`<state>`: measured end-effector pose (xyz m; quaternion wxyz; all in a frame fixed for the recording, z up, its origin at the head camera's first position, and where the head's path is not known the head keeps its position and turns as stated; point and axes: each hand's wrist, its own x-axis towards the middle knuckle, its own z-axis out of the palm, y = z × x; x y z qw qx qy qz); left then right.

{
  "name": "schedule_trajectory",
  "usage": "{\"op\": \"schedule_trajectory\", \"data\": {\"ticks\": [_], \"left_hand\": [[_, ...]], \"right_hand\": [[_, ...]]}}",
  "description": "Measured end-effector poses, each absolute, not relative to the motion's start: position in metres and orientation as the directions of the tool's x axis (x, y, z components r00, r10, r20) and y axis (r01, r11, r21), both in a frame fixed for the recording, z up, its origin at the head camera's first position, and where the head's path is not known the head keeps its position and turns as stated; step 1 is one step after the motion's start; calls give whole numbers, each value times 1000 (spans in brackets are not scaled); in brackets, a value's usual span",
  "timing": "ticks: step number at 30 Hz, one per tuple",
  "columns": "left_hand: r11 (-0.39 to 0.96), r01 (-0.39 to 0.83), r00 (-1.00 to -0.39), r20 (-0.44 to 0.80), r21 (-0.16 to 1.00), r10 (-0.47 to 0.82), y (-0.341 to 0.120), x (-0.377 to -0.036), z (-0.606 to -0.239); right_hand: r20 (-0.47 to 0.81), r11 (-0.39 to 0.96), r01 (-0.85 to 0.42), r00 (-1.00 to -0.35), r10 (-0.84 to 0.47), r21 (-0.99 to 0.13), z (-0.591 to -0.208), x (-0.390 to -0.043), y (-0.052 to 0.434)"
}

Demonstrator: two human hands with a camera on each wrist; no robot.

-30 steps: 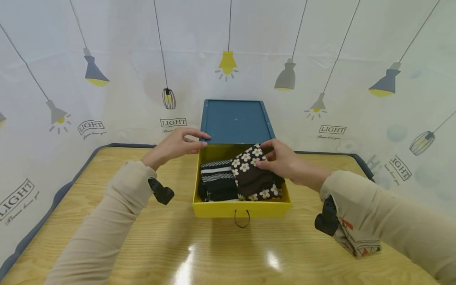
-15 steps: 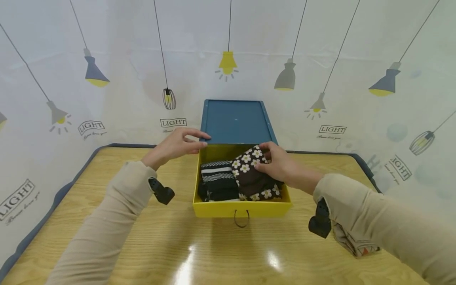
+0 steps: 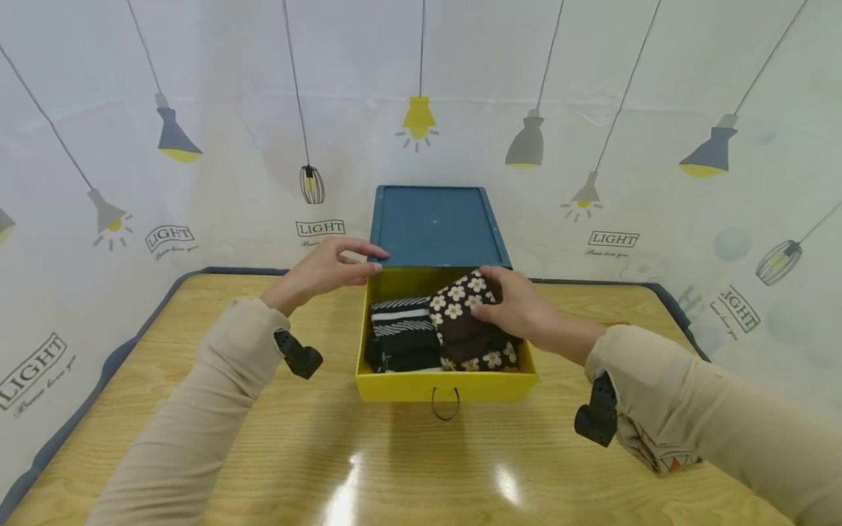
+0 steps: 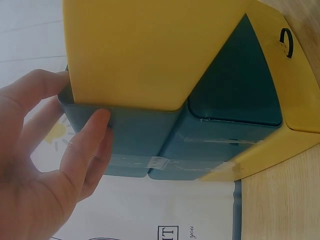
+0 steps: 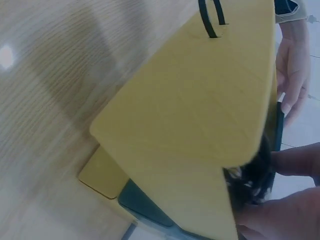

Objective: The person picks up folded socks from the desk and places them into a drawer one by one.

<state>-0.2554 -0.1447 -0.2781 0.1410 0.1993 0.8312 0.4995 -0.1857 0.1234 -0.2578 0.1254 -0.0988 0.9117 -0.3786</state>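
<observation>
A: Position of the right hand (image 3: 521, 307)?

B: Over the right side of the yellow drawer (image 3: 395, 389), thumb and fingers pinching the upper edge of a brown daisy-print cloth (image 3: 463, 329). That cloth lies folded in the drawer, its held end raised toward the back.

A: Left hand (image 3: 321, 269)?

B: Well apart from the right. It holds the front left corner of the blue casing (image 3: 435, 223); the left wrist view shows the thumb on the side wall, near the rim. How firmly it grips cannot be told.

A: Other contents?

B: A black-and-white striped cloth (image 3: 408, 351), folded, on the left side of the drawer, touching the daisy-print one.

A: Surroundings?

B: Drawer pulled out from the casing, black loop handle (image 5: 206, 20) on its front. A folded beige cloth (image 3: 658, 449) sits on the wooden table (image 3: 263, 467), partly hidden by the right sleeve (image 3: 697, 409).
</observation>
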Motion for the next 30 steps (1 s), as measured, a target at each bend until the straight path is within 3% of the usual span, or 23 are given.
{"op": "schedule_trajectory", "data": {"ticks": [14, 23, 30], "left_hand": [[429, 201, -880, -30, 881, 474, -145, -255, -278], [420, 192, -882, -32, 887, 471, -146, -255, -279], [410, 204, -880, -18, 889, 475, -145, -255, -281]], "right_hand": [[-136, 553, -76, -933, -332, -830, -235, -174, 139], [145, 445, -325, -908, -392, -835, -230, -139, 151], [283, 269, -407, -871, -401, -873, -257, -108, 153]]}}
